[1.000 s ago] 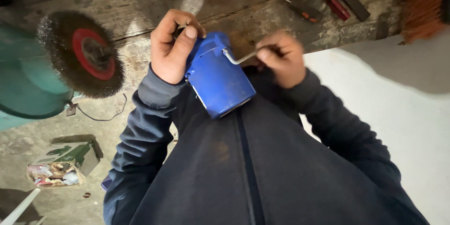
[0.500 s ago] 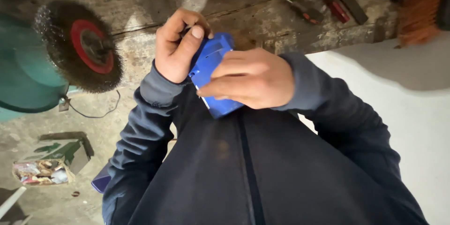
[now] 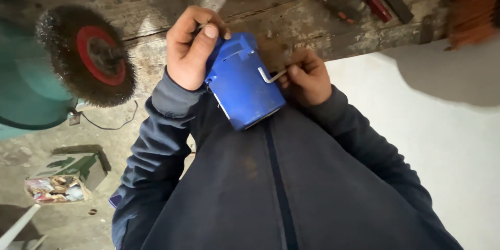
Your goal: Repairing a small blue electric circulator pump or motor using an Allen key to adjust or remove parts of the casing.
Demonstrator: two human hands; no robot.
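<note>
My left hand [image 3: 191, 52] is clenched around the top end of a blue plastic housing [image 3: 244, 84], thumb pressed against its upper edge, fingers curled behind it where I cannot see them. The housing sits just above the middle of the view, tilted, its lower end pointing toward five o'clock and resting against the front of my dark zip jacket [image 3: 271, 187].

My right hand [image 3: 308, 79] is at three o'clock from the housing, closed in a pinch on a small bent metal key [image 3: 271, 76]. The short leg of the key touches the blue side; whether it sits in a socket there I cannot tell.

At nine o'clock from my left hand is a round wire brush wheel [image 3: 86, 54] with a red centre, mounted on a green machine [image 3: 23, 88]. Behind my hands, toward twelve o'clock, runs a worn wooden bench [image 3: 156, 0]; a red-handled screwdriver [image 3: 372, 0] lies on it at one o'clock. Low at eight o'clock, on the floor, sits a small open box of odds and ends [image 3: 54, 188].
</note>
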